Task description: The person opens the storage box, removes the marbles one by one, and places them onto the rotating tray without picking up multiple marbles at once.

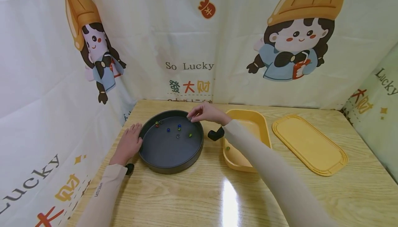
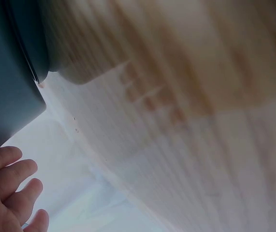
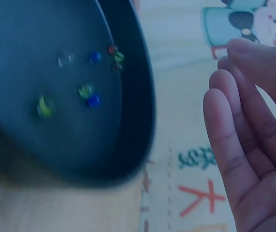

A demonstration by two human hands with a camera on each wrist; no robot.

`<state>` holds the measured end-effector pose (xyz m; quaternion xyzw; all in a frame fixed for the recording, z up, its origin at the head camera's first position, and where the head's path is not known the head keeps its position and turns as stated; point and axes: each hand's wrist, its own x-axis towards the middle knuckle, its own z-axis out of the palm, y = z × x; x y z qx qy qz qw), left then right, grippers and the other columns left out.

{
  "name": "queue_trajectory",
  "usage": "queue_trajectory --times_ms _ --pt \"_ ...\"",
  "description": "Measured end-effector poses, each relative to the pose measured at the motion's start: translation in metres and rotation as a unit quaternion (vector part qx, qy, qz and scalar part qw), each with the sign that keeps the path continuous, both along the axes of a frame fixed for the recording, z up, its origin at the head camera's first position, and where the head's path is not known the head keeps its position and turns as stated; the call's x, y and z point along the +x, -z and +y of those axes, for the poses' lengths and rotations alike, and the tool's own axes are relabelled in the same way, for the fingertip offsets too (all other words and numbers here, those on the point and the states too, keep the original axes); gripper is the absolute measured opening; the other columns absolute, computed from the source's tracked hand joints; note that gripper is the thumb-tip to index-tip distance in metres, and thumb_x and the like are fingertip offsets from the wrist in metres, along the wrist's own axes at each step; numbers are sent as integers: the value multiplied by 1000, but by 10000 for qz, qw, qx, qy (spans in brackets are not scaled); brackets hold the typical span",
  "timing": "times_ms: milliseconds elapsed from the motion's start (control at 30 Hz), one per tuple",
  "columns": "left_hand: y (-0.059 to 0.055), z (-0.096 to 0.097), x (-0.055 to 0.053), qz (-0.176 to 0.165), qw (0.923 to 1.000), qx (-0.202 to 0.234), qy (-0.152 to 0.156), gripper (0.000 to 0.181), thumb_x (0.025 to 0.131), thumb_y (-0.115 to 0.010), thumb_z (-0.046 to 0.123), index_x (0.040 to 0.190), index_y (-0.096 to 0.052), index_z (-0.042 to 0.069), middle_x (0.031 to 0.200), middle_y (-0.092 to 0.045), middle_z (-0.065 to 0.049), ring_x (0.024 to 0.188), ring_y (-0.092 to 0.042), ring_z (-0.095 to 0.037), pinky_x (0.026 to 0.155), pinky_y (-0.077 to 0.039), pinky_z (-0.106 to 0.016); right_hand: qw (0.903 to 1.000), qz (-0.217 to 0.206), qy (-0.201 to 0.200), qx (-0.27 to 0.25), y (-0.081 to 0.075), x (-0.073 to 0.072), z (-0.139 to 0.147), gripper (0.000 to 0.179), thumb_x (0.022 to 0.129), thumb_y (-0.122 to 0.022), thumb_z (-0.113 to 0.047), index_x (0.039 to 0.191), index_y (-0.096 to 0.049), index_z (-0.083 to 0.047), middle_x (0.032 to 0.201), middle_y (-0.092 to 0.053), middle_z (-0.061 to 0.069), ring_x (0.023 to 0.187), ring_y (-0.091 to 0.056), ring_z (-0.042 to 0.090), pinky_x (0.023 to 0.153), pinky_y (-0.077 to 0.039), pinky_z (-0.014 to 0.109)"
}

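Note:
A round dark grey pan (image 1: 169,152) stands on the table with several glass marbles spread over its floor, among them a blue marble (image 1: 168,130) and a green marble (image 1: 190,135). Against the pan's left rim rests my left hand (image 1: 129,142), its fingers extended and holding nothing. Over the pan's far right rim, my right hand (image 1: 206,113) pinches a small clear-looking marble (image 1: 189,118) between thumb and fingertips. In the right wrist view the fingers of the right hand (image 3: 254,125) hide that marble. A yellow tub (image 1: 262,130) beside the pan contains a green marble (image 1: 228,148).
To the right of the tub, a flat yellow lid (image 1: 308,144) lies on the wooden table (image 1: 174,199). A printed cloth (image 1: 230,47) hangs behind the table and along both sides. My right forearm crosses over the tub and covers part of it.

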<state>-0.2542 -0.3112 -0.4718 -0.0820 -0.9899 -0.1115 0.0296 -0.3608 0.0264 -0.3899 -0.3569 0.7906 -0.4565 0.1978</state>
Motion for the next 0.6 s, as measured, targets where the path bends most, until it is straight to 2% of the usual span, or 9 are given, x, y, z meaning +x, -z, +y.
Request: queue_trajectory --times_ms 200,367,600 --pt "0 0 0 51 10000 2 -22 54 96 -39 13 144 -25 -10 148 -27 -30 138 -22 -47 112 -16 -58 9994 -19 -358 31 12 3 -40 22 84 -69 -7 105 -70 0 104 -70 15 83 -66 7 78 -54 23" --pt "0 1 0 20 10000 11 8 55 96 -38 14 144 -25 -10 148 -27 -31 138 -21 -47 112 -16 -58 9981 37 -616 -26 23 6 -69 23 83 -69 -5 104 -70 3 102 -71 16 79 -65 5 74 -54 25" --pt "1 1 -2 -54 10000 30 -20 55 97 -37 14 145 -23 -10 150 -24 -31 139 -19 -46 113 -14 -57 9959 143 -886 61 38 10 -99 20 82 -70 -5 101 -72 2 99 -72 15 81 -67 8 75 -53 19"
